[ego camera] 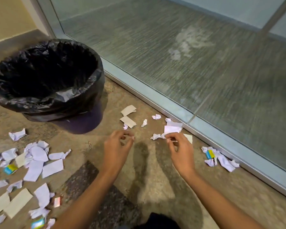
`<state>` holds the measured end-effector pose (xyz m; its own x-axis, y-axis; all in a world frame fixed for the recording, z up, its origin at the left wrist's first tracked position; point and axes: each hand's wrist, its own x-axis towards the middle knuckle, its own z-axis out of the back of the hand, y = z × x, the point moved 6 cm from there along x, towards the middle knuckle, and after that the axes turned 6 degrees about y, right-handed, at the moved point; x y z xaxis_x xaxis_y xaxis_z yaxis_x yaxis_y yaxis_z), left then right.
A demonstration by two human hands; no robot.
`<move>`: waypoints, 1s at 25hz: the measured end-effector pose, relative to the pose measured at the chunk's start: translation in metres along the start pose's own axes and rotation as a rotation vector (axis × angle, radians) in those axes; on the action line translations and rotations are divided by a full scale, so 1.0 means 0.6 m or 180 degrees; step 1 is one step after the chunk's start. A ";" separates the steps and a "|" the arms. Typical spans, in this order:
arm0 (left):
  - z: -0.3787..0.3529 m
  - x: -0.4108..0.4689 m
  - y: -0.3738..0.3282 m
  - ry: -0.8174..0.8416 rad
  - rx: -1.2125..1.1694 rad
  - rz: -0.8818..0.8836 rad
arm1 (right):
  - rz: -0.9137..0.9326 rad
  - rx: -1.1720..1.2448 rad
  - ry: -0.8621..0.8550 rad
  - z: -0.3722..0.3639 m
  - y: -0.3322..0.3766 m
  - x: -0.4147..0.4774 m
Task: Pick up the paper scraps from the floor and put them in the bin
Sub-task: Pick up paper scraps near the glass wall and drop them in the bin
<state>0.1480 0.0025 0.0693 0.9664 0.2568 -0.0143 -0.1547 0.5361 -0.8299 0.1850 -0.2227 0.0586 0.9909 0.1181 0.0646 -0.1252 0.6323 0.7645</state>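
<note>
Torn and crumpled white paper scraps (34,160) litter the mottled brown floor (155,187): a thick spread at the left, a few by the metal-framed glass partition (180,111), and a small cluster ahead. The right hand (180,146) pinches a flat white sheet (172,128) with a crumpled white twist (156,136) touching it. The left hand (118,144) hovers with fingers curled narrow; it seems empty, though blur leaves that uncertain. The round bin lined with a black plastic bag (46,80) stands near, to the left. Gathering several scraps into each fist before reaching over the rim would likely save trips. The bin's inside is too dark to read, and the lower-left scraps are cut off.
</note>
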 end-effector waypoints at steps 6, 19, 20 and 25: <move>-0.171 -0.002 0.048 0.0981 0.0757 -0.0163 | -0.1137 -0.1031 -0.0504 0.063 -0.257 -0.091; -0.398 0.083 -0.005 0.2230 0.2152 -0.1250 | -0.1463 -0.1395 0.0001 0.065 -0.377 -0.045; -0.414 0.082 -0.009 0.2312 0.2211 -0.1297 | -0.1349 -0.1341 -0.0089 0.058 -0.371 -0.052; -0.467 0.076 -0.024 0.2187 0.2607 -0.1468 | -0.1177 -0.1696 0.0236 0.045 -0.346 -0.084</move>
<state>0.2520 -0.2188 -0.0754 0.8347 -0.4534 -0.3125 0.3966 0.8887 -0.2300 0.1622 -0.3806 -0.0857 0.9696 -0.1395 -0.2008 0.1970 0.9321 0.3040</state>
